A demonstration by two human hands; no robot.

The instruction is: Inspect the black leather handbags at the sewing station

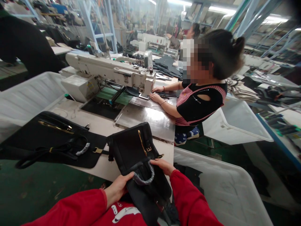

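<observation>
Black bag [129,147] between your hands, its far end over pale table [108,161]. Your left hand [118,186] gripping left side, thumb on top, fingers hidden underneath; your right hand [165,166] likewise gripping right side, next to wrapped handle [152,176]. Left of your hands: second black bag [67,136]. Beyond them: sewing machine [113,71], co-worker's hands [156,98] at its head.

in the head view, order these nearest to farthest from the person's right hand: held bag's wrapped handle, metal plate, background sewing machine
1. Wrapped handle: just left of the right hand
2. Metal plate: ahead, beyond the held black bag
3. Background sewing machine: well past the plate
</observation>
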